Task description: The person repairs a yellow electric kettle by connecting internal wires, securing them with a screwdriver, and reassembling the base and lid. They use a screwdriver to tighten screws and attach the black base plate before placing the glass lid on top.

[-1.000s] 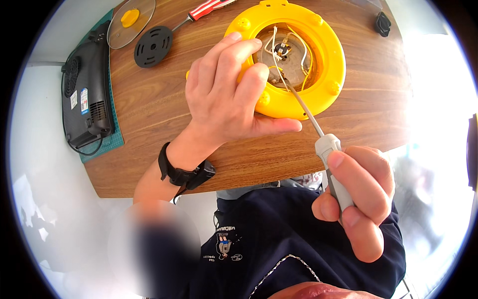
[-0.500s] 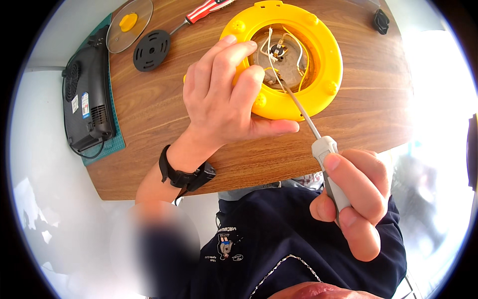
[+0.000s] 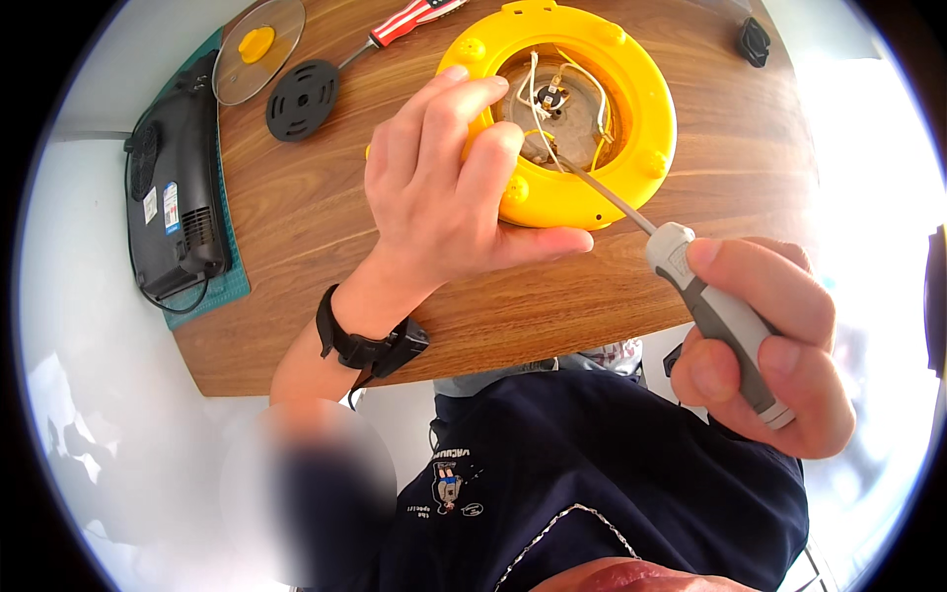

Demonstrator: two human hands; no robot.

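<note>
A round yellow appliance housing point(image 3: 653, 104) lies upside down on the table, its underside up. Inside its round opening are a metal plate point(image 3: 574, 123), white and yellow wires point(image 3: 534, 94) and a small black part point(image 3: 550, 96). My left hand point(image 3: 434, 197) grips the housing's left side, fingers bent over the rim and thumb stretched along the near edge. With my right hand point(image 3: 784, 345) I hold a grey-handled screwdriver point(image 3: 712, 301). Its shaft slants over the near right rim, and its tip is among the wires near the opening's lower side; exact contact cannot be made out.
Top left on the wooden table point(image 3: 306, 212) are a slotted black disc point(image 3: 303, 101), a red-and-white-handled screwdriver point(image 3: 402, 22) and a glass lid point(image 3: 281, 44). A black appliance point(image 3: 178, 187) rests on a green mat point(image 3: 237, 281). A black object point(image 3: 754, 42) lies far right.
My right hand has swung right and a little up, so the screwdriver lies at a flatter slant. Its tip stays inside the opening. My left hand has barely moved.
</note>
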